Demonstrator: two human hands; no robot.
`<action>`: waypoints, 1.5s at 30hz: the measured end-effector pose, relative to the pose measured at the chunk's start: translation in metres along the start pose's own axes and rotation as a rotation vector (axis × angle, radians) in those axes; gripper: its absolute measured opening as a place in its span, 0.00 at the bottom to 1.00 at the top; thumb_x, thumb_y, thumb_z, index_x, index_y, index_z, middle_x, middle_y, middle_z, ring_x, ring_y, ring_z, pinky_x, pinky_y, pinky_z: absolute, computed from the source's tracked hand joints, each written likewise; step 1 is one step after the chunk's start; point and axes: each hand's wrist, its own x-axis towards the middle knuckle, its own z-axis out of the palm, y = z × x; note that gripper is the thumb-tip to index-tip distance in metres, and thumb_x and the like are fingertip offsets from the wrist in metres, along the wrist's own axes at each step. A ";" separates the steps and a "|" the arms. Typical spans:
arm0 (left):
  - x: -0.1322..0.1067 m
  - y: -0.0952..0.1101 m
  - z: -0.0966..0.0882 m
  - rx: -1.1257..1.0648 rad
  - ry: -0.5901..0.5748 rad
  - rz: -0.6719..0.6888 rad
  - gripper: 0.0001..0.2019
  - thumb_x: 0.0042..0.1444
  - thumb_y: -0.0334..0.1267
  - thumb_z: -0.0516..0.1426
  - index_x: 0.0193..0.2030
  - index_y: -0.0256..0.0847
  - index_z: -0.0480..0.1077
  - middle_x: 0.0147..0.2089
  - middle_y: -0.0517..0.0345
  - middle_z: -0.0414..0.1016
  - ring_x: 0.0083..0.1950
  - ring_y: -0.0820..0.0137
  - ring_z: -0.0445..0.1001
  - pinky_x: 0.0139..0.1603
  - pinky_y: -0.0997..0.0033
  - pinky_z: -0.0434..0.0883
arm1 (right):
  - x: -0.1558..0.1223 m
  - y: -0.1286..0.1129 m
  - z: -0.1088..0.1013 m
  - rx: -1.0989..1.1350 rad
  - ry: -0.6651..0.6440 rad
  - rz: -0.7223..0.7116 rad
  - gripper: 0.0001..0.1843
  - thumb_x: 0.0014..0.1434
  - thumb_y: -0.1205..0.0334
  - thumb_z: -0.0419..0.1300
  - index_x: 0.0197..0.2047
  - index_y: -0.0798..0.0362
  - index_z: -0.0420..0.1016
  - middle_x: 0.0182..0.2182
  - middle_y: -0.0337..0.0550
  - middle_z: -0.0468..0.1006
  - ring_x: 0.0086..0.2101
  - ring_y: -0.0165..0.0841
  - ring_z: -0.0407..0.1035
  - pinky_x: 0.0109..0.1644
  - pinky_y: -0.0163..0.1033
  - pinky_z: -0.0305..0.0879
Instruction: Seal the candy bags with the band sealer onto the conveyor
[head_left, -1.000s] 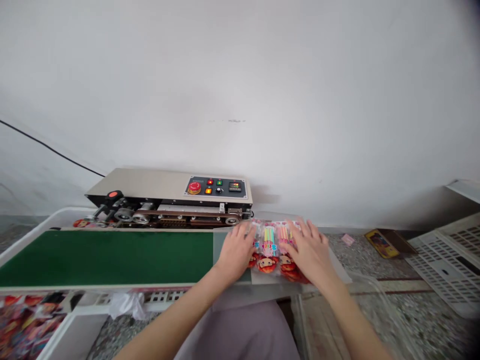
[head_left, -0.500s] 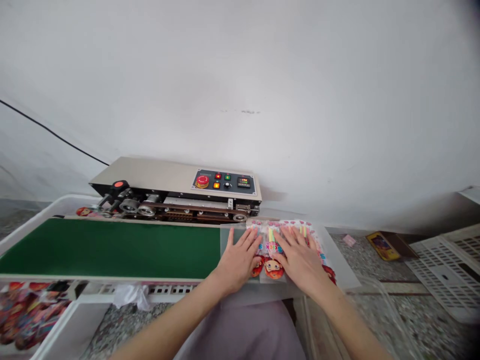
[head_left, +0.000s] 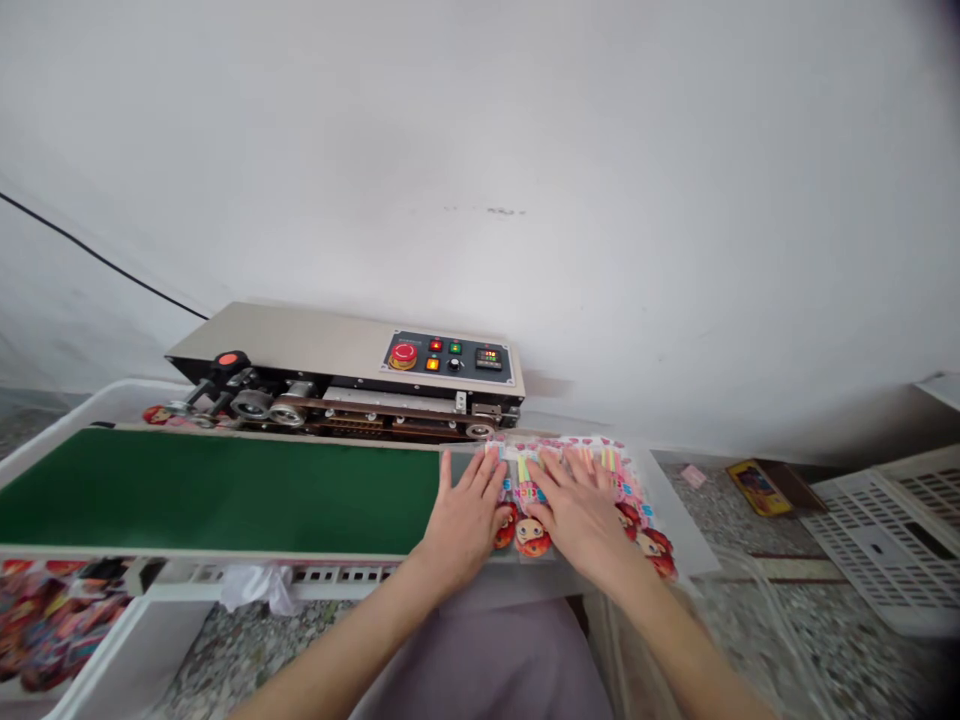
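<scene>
My left hand (head_left: 466, 515) lies flat, fingers spread, over the left end of a row of printed candy packets (head_left: 532, 535). These are clear bags with red-haired cartoon heads, pink print and pale coloured sticks inside. Also palm down with fingers apart, my right hand (head_left: 585, 510) presses on the packets further right, and more cartoon heads show beside its wrist. Beneath the packets is a translucent plastic sheet (head_left: 679, 530). Their upper edges lie close to the right end of a band sealing machine (head_left: 337, 345). Parts of the packets are covered by my fingers.
A green conveyor belt (head_left: 225, 490) runs left from my hands. White crates stand at the left, one holding many colourful packets (head_left: 60, 620). On the floor at right are a yellow box (head_left: 754, 487) and a white slotted crate (head_left: 885, 550). A white cloth (head_left: 259, 588) hangs below the belt.
Both hands have slid a little to the left, and the packets under them have shifted left too. More of the cartoon heads at the right now shows. The view has tilted slightly.
</scene>
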 end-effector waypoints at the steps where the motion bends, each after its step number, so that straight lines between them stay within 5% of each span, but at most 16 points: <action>1: -0.002 -0.003 -0.003 0.003 -0.009 -0.018 0.25 0.72 0.45 0.43 0.72 0.42 0.58 0.75 0.47 0.53 0.75 0.56 0.53 0.72 0.30 0.40 | 0.003 -0.004 0.001 0.014 -0.003 -0.001 0.27 0.67 0.55 0.54 0.68 0.45 0.66 0.68 0.46 0.63 0.67 0.54 0.52 0.70 0.67 0.40; 7: -0.003 -0.011 -0.026 0.063 -0.022 -0.151 0.23 0.69 0.40 0.47 0.67 0.35 0.65 0.73 0.41 0.58 0.74 0.48 0.55 0.72 0.28 0.38 | 0.007 -0.013 -0.001 0.034 0.022 0.037 0.27 0.69 0.56 0.51 0.69 0.50 0.62 0.69 0.48 0.62 0.68 0.53 0.52 0.69 0.66 0.40; 14: 0.018 0.019 -0.002 -0.086 -0.047 0.168 0.27 0.72 0.46 0.42 0.74 0.40 0.53 0.76 0.47 0.51 0.77 0.59 0.47 0.74 0.36 0.42 | -0.007 0.012 -0.001 -0.081 0.052 0.100 0.25 0.69 0.61 0.47 0.67 0.54 0.67 0.67 0.49 0.64 0.67 0.53 0.54 0.70 0.65 0.41; 18: 0.008 0.001 0.010 -0.041 -0.003 0.147 0.28 0.72 0.48 0.41 0.74 0.41 0.52 0.77 0.49 0.49 0.78 0.58 0.44 0.73 0.32 0.41 | -0.006 0.010 0.002 -0.062 0.020 0.090 0.26 0.69 0.59 0.48 0.69 0.51 0.64 0.68 0.45 0.64 0.67 0.55 0.53 0.69 0.67 0.40; 24: -0.011 -0.031 -0.009 0.055 0.006 -0.021 0.25 0.70 0.45 0.45 0.71 0.43 0.60 0.74 0.46 0.55 0.75 0.51 0.52 0.72 0.31 0.42 | 0.005 -0.011 0.006 0.017 0.061 0.023 0.27 0.69 0.62 0.46 0.70 0.50 0.62 0.68 0.43 0.63 0.68 0.54 0.51 0.70 0.66 0.38; 29: 0.001 -0.006 -0.022 -0.035 -0.006 0.047 0.25 0.72 0.41 0.41 0.72 0.39 0.58 0.73 0.45 0.59 0.75 0.56 0.55 0.74 0.35 0.38 | 0.004 -0.014 0.002 0.029 0.056 0.011 0.27 0.70 0.62 0.45 0.70 0.51 0.61 0.68 0.45 0.64 0.68 0.53 0.52 0.70 0.65 0.38; 34: 0.014 0.013 -0.003 -0.089 -0.015 0.250 0.30 0.72 0.49 0.40 0.76 0.38 0.46 0.77 0.47 0.49 0.78 0.60 0.43 0.74 0.38 0.41 | -0.002 -0.002 -0.003 -0.055 0.054 0.092 0.27 0.69 0.64 0.45 0.69 0.57 0.63 0.68 0.51 0.63 0.67 0.53 0.53 0.71 0.64 0.37; 39: 0.005 0.000 0.009 -0.036 -0.004 0.122 0.28 0.72 0.49 0.41 0.75 0.43 0.51 0.77 0.50 0.46 0.78 0.57 0.44 0.72 0.31 0.42 | -0.001 -0.007 0.004 -0.027 -0.011 0.059 0.26 0.68 0.59 0.49 0.67 0.55 0.67 0.67 0.50 0.65 0.66 0.55 0.55 0.69 0.67 0.41; 45: -0.010 -0.011 -0.012 0.027 -0.003 -0.125 0.27 0.70 0.48 0.47 0.69 0.37 0.63 0.75 0.42 0.52 0.75 0.47 0.50 0.71 0.28 0.42 | 0.003 -0.031 0.003 0.039 -0.023 0.038 0.26 0.70 0.56 0.48 0.67 0.56 0.66 0.67 0.50 0.64 0.67 0.55 0.54 0.70 0.66 0.42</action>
